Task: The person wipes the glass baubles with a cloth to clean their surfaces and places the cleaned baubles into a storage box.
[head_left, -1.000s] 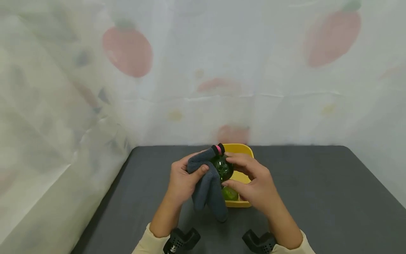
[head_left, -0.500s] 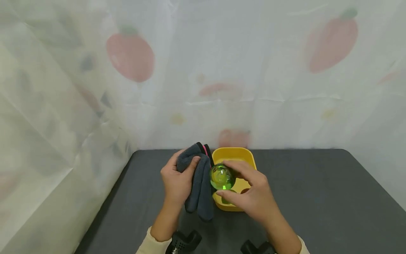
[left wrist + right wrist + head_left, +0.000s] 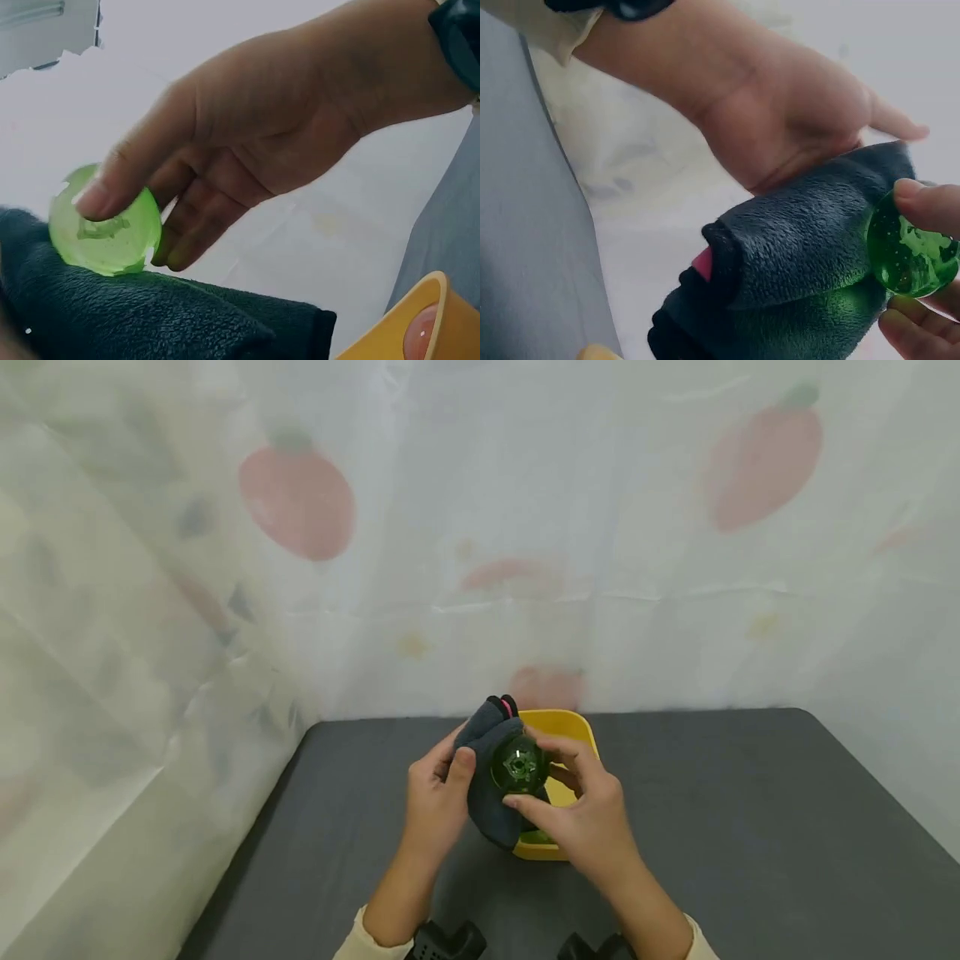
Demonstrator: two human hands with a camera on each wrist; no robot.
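Up above the dark counter (image 3: 750,827), the right hand (image 3: 585,814) pinches a green glass ball (image 3: 519,766) between thumb and fingers (image 3: 919,206), pressing it against a dark grey cloth (image 3: 491,777). Beside it, the left hand (image 3: 435,793) grips that cloth, fingers curled round it. Just behind and beneath them sits a yellow tray (image 3: 570,731) on the counter.

green ball (image 3: 518,766) brought back against grey cloth (image 3: 489,777), left hand (image 3: 437,793) shifted right
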